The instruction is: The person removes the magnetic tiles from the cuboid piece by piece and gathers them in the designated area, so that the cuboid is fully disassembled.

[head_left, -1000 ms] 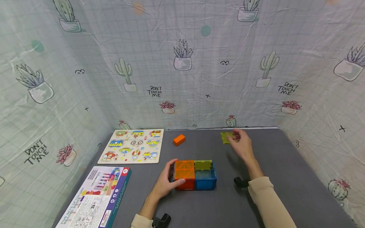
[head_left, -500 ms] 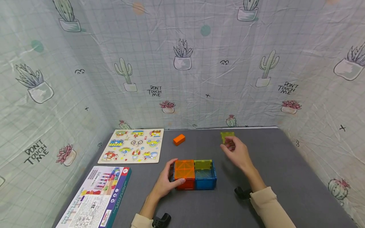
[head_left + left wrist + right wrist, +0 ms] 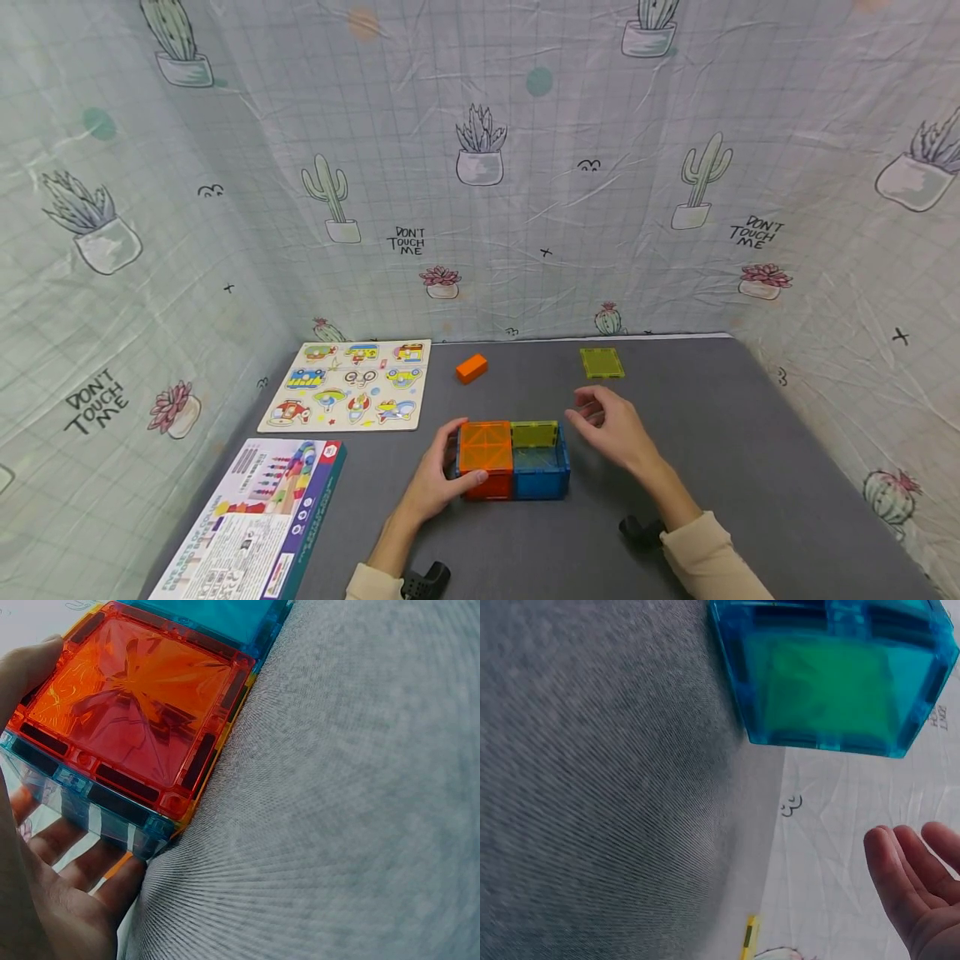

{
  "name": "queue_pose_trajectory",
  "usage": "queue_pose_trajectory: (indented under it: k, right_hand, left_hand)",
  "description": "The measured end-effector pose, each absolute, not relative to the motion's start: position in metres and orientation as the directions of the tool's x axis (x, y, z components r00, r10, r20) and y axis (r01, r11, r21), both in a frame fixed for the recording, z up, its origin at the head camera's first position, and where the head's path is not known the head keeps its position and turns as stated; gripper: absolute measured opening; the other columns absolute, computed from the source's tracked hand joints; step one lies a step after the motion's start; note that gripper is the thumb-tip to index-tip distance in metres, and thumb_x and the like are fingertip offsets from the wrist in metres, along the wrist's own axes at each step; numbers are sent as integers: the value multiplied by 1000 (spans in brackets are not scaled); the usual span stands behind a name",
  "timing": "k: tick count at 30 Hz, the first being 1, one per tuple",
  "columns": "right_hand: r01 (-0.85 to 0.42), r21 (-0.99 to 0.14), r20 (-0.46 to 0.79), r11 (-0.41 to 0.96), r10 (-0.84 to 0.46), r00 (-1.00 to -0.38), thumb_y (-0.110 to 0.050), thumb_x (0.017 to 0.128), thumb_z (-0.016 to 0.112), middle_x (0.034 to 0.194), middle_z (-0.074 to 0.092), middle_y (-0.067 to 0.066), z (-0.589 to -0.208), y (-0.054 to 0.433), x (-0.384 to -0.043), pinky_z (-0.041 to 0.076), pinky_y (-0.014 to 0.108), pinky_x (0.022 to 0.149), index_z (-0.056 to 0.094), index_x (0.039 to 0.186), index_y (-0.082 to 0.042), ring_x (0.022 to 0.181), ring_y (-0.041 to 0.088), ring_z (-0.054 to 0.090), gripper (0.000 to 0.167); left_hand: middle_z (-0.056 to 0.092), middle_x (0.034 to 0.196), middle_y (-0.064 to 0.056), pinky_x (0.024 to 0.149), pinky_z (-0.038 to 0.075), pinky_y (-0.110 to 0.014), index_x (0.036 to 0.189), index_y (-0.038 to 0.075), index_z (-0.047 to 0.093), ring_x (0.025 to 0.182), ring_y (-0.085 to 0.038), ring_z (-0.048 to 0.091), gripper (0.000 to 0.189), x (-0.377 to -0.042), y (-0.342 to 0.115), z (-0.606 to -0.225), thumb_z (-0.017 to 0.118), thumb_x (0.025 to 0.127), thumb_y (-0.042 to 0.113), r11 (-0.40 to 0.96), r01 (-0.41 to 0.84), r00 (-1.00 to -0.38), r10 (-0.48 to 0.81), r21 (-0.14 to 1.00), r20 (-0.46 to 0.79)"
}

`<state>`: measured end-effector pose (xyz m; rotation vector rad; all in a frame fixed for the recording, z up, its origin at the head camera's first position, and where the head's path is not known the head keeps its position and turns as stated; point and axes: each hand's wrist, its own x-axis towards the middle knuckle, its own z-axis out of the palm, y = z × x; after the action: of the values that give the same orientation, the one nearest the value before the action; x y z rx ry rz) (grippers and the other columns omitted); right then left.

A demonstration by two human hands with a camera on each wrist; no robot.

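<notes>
A two-compartment box of translucent magnetic tiles [image 3: 540, 483] stands mid-table. An orange tile [image 3: 486, 447] covers its left half; the right half is uncovered at the top, with blue walls and a yellow-green back. My left hand [image 3: 441, 475] grips the left end, thumb at the red front tile [image 3: 142, 697], fingers spread along the blue side tile [image 3: 90, 796] in the left wrist view. Just right of the box, my right hand [image 3: 617, 427] is raised with loosely bent fingers and nothing in them. A yellow-green square tile [image 3: 602, 362] lies flat beyond that hand.
An orange block [image 3: 472, 368] lies behind the box. A wooden puzzle board [image 3: 345, 387] with vehicle pictures is at back left, and a printed toy box [image 3: 247, 521] at front left. A patterned cloth [image 3: 480, 208] hangs behind and beside the grey table [image 3: 750, 467].
My right hand has drawn back from the yellow-green tile towards the right end of the box, leaving the tile in full view. My left hand and the tile box have stayed put.
</notes>
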<state>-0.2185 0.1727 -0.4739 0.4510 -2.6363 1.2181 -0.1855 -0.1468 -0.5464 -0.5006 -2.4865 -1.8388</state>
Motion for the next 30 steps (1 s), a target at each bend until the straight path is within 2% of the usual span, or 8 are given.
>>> queue_pose_trajectory:
  k: [5,12,19,24,30]
  right_hand:
    - [-358,-701,272,616,-234,-934,-26,93,71,111,68,9,-478,169,-214,58,35,81,63,123,-6,91,15,66,38]
    - [-362,-719,228,594,-290,-929,-19,93,69,108,67,8,-481,166,-211,57,41,83,62,122,-3,91,16,65,34]
    - [-344,-712,179,612,-316,-932,-14,93,65,105,68,4,-485,161,-210,57,33,82,65,118,-7,89,13,63,25]
    - [-345,-703,171,622,-323,-931,-16,92,66,102,68,3,-487,161,-209,57,32,80,65,116,-8,86,10,62,25]
    - [-319,-707,133,630,-325,-936,-20,91,68,100,68,1,-487,161,-208,57,32,80,65,116,-8,86,10,62,27]
  left_hand:
    - [49,144,-1,112,41,-29,154,14,32,127,-20,48,82,-186,-147,-547,76,85,26,257,259,-949,249,931,196]
    - [49,145,-1,112,40,-28,154,13,33,129,-20,47,82,-187,-147,-545,76,85,27,260,249,-952,245,933,186]
    - [50,143,0,110,41,-24,154,14,33,126,-20,49,83,-187,-148,-546,77,85,25,258,251,-952,239,933,190]
    - [50,143,0,109,41,-21,154,13,32,125,-20,50,83,-187,-147,-546,77,85,24,248,239,-954,241,939,180]
    - [50,143,0,110,40,-23,153,14,33,126,-20,48,82,-187,-148,-550,77,85,24,258,240,-953,243,936,178]
